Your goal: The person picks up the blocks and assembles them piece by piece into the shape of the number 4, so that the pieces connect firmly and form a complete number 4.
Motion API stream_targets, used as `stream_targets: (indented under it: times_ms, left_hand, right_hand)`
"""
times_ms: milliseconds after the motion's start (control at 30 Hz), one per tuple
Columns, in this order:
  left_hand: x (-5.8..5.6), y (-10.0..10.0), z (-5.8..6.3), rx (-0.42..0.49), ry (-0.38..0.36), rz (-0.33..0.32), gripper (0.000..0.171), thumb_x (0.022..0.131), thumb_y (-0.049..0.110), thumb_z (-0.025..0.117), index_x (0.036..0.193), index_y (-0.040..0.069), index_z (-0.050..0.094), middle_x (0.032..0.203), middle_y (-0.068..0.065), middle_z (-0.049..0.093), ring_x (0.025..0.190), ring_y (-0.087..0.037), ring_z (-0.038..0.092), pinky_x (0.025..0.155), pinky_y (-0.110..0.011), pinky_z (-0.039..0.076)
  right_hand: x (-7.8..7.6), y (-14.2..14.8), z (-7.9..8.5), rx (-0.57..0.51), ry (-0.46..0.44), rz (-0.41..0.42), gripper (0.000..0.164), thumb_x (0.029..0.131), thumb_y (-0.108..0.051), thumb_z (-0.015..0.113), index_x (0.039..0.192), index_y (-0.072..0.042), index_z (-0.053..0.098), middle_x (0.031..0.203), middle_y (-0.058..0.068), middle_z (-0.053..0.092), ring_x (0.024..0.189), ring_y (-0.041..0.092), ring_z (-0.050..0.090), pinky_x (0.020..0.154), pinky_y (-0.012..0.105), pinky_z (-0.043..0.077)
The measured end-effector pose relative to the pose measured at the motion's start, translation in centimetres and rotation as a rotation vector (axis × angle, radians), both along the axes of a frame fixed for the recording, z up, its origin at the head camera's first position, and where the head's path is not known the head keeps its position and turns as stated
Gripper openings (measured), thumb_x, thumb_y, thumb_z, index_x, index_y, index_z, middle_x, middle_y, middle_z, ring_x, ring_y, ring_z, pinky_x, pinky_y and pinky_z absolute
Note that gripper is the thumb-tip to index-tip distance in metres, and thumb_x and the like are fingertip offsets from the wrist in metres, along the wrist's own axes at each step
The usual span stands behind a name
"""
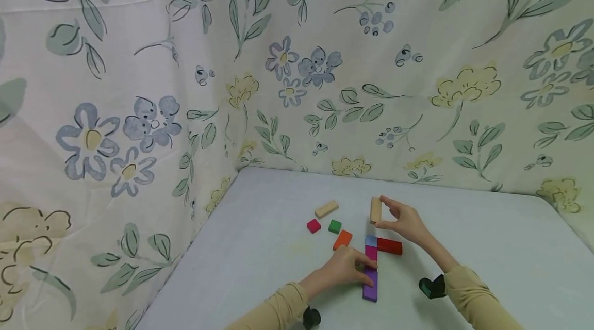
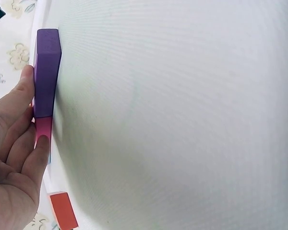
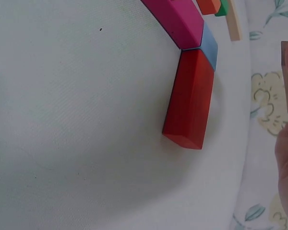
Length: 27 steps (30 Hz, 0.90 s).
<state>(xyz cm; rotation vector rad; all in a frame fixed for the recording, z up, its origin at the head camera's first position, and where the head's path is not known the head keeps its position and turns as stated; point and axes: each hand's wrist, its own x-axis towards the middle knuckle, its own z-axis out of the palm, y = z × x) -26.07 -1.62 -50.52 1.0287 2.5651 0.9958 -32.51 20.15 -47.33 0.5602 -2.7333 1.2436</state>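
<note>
A purple block [image 1: 370, 293], a pink block [image 1: 371, 252] and a light blue block [image 1: 370, 241] form a row on the table. A red block [image 1: 390, 246] extends rightward from the blue end. My left hand [image 1: 342, 269] rests over the row, its thumb touching the purple block and a fingertip on the pink one. Beyond the blue end, my right hand [image 1: 405, 223] pinches a plain wooden block [image 1: 376, 210] between thumb and fingers. Only part of that hand and block shows at the right edge of the right wrist view.
Left of the row lie an orange block [image 1: 343, 240], a green cube [image 1: 335, 226], a crimson cube [image 1: 313, 226] and another plain wooden block [image 1: 327, 209]. They lie on the white table [image 1: 269, 268]. Floral cloth [image 1: 297, 129] hangs behind and at the left.
</note>
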Motion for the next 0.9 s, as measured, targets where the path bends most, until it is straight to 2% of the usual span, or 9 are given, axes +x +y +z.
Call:
stream_targets:
  times_ms: [633, 900]
  left_hand:
    - [0.1, 0.0, 0.1, 0.010, -0.002, -0.003, 0.035, 0.076, 0.025, 0.079, 0.110, 0.017, 0.073, 0.104, 0.010, 0.073, 0.091, 0.007, 0.058, 0.072, -0.009, 0.042]
    - [0.0, 0.0, 0.1, 0.000, 0.021, -0.004, 0.036, 0.076, 0.026, 0.079, 0.110, 0.018, 0.073, 0.104, 0.011, 0.072, 0.088, 0.009, 0.056, 0.069, -0.008, 0.041]
  right_hand:
    - [-0.6, -0.3, -1.0, 0.069, 0.007, -0.012, 0.079, 0.075, -0.026, 0.080, 0.136, 0.007, 0.044, 0.138, 0.029, 0.046, 0.121, 0.047, 0.050, 0.092, 0.047, 0.046]
    - [-0.6, -0.4, -0.8, 0.107, -0.016, 0.001, 0.077, 0.075, -0.027, 0.080, 0.135, 0.008, 0.045, 0.136, 0.030, 0.047, 0.116, 0.049, 0.053, 0.089, 0.050, 0.049]
